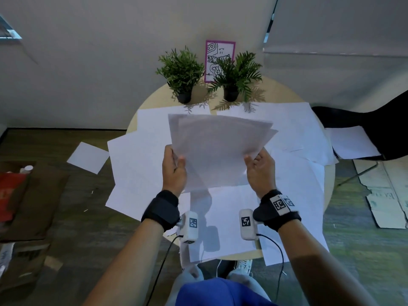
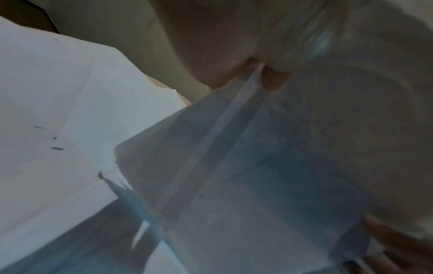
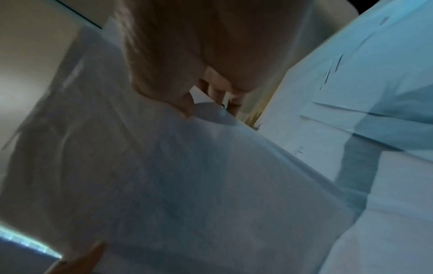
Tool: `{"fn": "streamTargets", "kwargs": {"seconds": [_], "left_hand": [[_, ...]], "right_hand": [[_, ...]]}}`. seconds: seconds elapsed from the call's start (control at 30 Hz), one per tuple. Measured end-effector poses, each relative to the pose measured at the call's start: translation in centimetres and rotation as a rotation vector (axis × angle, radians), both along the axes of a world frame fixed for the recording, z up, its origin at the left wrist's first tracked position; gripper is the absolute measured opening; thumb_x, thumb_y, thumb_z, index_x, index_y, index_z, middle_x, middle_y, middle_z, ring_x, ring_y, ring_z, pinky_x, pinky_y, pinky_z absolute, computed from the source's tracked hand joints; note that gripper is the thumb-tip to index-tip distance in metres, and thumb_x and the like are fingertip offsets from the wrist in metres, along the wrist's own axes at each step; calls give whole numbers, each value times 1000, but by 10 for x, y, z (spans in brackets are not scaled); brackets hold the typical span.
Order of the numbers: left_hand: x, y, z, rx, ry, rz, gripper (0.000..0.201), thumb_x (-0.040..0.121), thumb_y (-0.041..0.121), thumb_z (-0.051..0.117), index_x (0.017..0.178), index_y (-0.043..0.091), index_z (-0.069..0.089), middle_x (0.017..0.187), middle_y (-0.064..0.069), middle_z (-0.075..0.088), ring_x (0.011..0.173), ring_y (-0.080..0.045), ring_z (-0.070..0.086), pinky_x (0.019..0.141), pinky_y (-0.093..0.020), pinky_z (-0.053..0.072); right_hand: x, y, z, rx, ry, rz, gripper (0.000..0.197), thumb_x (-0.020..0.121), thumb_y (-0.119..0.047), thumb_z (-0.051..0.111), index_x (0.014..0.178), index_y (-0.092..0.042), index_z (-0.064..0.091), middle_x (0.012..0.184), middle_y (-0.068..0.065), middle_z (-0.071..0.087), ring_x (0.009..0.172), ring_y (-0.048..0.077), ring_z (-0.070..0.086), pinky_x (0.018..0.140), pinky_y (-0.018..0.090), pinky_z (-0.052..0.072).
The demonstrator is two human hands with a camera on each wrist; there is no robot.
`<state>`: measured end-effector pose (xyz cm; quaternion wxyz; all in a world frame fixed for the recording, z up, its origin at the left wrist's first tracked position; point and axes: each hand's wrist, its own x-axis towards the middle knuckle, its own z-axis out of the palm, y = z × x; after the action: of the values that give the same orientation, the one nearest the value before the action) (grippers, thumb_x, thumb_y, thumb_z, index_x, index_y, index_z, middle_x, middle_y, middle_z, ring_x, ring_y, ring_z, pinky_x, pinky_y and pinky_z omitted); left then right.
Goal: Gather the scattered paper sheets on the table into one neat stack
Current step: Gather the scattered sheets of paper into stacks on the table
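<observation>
left hand (image 1: 174,171) pinching fanned paper sheets (image 1: 218,149) above the table (image 1: 152,100), right hand (image 1: 260,171) gripping their opposite edge

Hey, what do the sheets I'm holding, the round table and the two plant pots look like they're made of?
Held sheets: thin matte white paper; light shows through and the edges bow.
Round table: pale beige top with a smooth, dull finish, maybe laminate or light wood; grain is too faint to tell.
Plant pots: dark and matte, probably plastic, though ceramic is possible.
</observation>
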<state>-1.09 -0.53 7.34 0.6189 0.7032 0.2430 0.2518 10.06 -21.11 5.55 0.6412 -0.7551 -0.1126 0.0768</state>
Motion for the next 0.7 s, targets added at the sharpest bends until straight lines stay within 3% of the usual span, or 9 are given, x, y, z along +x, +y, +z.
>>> {"fn": "streamTargets", "kwargs": {"seconds": [0.03,0.13,0.2,0.3,0.37,0.47,0.53,0.63,0.7], "left_hand": [[0,-1,0,-20,-7,-4,20,95,-10,44,105,7,44,100,1,56,90,-6,56,81,-17,48],[2,-4,-9,-33,50,-13,19,97,-2,48,111,10,44,107,5,57,96,0,57,84,-13,48],[7,-1,-17,2,121,-11,21,98,1,46,117,9,48,107,6,60,96,3,58,83,-13,48],[16,14,-31,73,279,41,23,97,2,43,119,-2,48,94,-6,57,83,-18,56,78,-26,47],[17,25,-40,104,385,84,18,98,3,41,112,-8,44,89,-16,51,79,-33,48,72,-29,45],[9,40,-52,137,435,105,8,97,-1,37,100,0,44,86,-7,46,79,-31,45,59,-18,34],[2,51,-59,132,478,118,10,97,-2,36,101,-1,45,90,-13,51,86,-40,50,70,-25,40],[-13,61,-68,136,582,151,13,97,-3,37,105,-7,46,112,-34,54,102,-47,51,88,-46,44],[-23,66,-71,128,623,155,6,97,-3,36,95,1,41,103,-31,53,91,-46,47,80,-45,42]], "right_hand": [[-1,1,2,-5,-9,-5,15,97,-7,57,107,-17,59,101,21,67,92,37,65,80,46,57],[-1,7,2,-51,-4,-2,20,98,-4,54,113,-17,53,107,9,70,96,20,69,79,33,58],[2,15,-3,-67,61,-5,20,99,-5,53,116,-15,51,107,6,72,95,17,71,77,32,58],[12,22,-19,-148,156,-31,29,97,-25,61,124,-15,53,96,6,74,90,18,72,81,36,57],[16,18,-34,-382,214,-38,39,94,-45,62,121,-16,58,95,5,74,97,22,69,89,36,53],[1,6,-68,-784,357,76,64,83,-59,68,126,-12,55,119,8,67,115,27,61,94,34,48],[-18,2,-89,-983,344,154,85,71,-67,74,131,-12,48,130,8,56,119,30,55,97,43,49],[-42,8,-103,-1170,197,139,93,60,-64,83,126,-12,44,124,8,50,118,30,52,93,46,51],[-48,13,-106,-1143,215,81,93,58,-55,89,124,-11,42,122,9,50,117,30,52,90,46,53]]}}
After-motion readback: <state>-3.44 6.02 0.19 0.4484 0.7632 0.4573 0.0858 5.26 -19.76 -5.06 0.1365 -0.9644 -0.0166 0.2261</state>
